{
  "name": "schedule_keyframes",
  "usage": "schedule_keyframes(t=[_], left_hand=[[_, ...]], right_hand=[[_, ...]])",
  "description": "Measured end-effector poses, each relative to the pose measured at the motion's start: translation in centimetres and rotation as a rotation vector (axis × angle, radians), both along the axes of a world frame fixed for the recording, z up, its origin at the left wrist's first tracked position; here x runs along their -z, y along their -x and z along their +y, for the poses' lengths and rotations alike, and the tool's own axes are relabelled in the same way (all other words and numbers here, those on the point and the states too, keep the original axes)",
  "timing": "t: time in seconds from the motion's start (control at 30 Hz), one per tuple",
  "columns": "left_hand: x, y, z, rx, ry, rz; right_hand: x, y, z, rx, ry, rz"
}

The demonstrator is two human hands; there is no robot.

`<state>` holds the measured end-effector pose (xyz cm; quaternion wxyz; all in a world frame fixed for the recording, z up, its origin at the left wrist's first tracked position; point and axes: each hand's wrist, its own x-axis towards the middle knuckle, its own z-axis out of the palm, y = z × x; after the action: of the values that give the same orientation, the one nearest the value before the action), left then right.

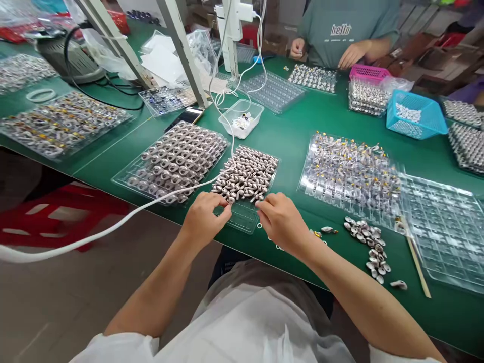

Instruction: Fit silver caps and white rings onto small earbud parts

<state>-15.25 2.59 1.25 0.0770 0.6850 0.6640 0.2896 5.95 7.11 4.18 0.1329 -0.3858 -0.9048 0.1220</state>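
In the head view my left hand (206,214) pinches a small metallic taupe shell piece (230,200), shaped like an earphone housing, between thumb and forefinger. My right hand (282,219) is closed in a pinch at the tray's near right edge; what its fingertips hold is too small to make out. Between and beyond both hands lies a clear tray (244,221) with a heap of similar taupe shell pieces (247,174). To its left, a stack of clear trays (128,179) carries rows of the same pieces. Small white rings (279,247) lie near my right wrist.
A white cable (151,204) hangs across the left trays. Loose shell halves (372,244), a thin wooden stick (418,264) and filled trays (351,174) lie right. Beyond stand a clear tub (242,118) and a blue basket (416,113). A co-worker (340,38) sits opposite.
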Motion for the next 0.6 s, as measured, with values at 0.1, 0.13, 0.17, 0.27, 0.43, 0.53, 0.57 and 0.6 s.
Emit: schedule_keyframes(t=[0.1, 0.13, 0.17, 0.27, 0.43, 0.53, 0.57, 0.6], left_hand=[[0.1, -0.3, 0.0, 0.085, -0.096, -0.02], [0.2, -0.4, -0.1, 0.12, -0.117, -0.021], [0.3, -0.5, -0.1, 0.152, -0.128, -0.015], [0.7, -0.3, -0.2, 0.198, -0.109, 0.025], [1.1, 0.1, -0.3, 0.236, -0.066, 0.056], [1.1, 0.2, -0.3, 0.259, -0.045, 0.054], [1.1, 0.2, -0.3, 0.264, -0.039, 0.052], [1.1, 0.2, -0.3, 0.267, -0.036, 0.05]], right_hand=[[0.7, 1.9, 2.3, 0.025, -0.013, 0.031], [1.0, 2.5, 2.9, 0.028, -0.017, 0.035], [1.3, 3.0, 3.4, 0.027, -0.023, 0.037], [1.9, 4.3, 4.6, 0.008, -0.029, 0.016], [2.0, 5.3, 5.5, -0.007, -0.02, -0.04], [1.7, 5.7, 5.9, -0.019, -0.004, -0.077], [1.6, 5.8, 6.0, -0.023, 0.003, -0.091], [1.6, 6.0, 6.0, -0.025, 0.007, -0.104]])
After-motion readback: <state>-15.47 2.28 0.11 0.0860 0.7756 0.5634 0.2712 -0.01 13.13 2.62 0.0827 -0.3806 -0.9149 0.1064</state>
